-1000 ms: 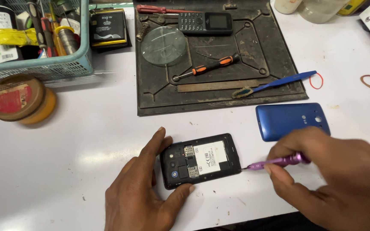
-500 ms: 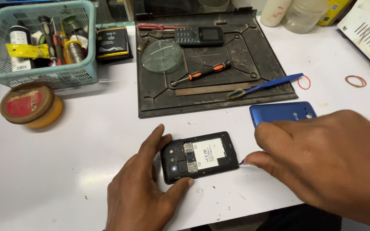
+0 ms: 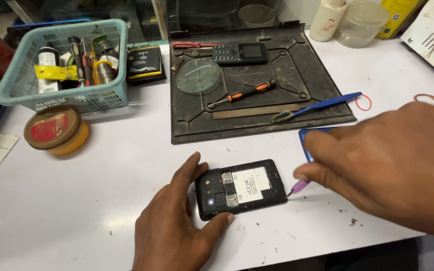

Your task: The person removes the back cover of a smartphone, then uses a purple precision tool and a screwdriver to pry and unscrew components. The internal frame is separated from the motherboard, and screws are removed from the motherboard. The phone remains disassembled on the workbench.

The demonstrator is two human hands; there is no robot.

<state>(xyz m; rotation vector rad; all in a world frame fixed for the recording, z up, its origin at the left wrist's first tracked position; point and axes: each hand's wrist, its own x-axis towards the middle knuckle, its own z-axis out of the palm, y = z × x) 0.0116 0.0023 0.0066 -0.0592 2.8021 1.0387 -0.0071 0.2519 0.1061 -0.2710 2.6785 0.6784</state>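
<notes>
A black phone with its back cover off (image 3: 242, 188) lies on the white table, its white label facing up. My left hand (image 3: 177, 226) holds its left end, thumb below and forefinger above. My right hand (image 3: 388, 160) grips a small purple-handled tool (image 3: 299, 186) whose tip touches the phone's lower right corner. The blue back cover (image 3: 307, 138) lies just behind my right hand, mostly hidden by it.
A dark work mat (image 3: 257, 80) holds a small keypad phone (image 3: 239, 52), a round glass lens (image 3: 198, 77), an orange-and-black screwdriver (image 3: 242, 94) and a blue toothbrush (image 3: 317, 106). A teal basket of tools (image 3: 66, 65) and a tape roll (image 3: 56, 130) stand left.
The camera has come closer and tilted. My right hand has risen and now covers most of the blue cover. The tool tip stays at the phone's right end.
</notes>
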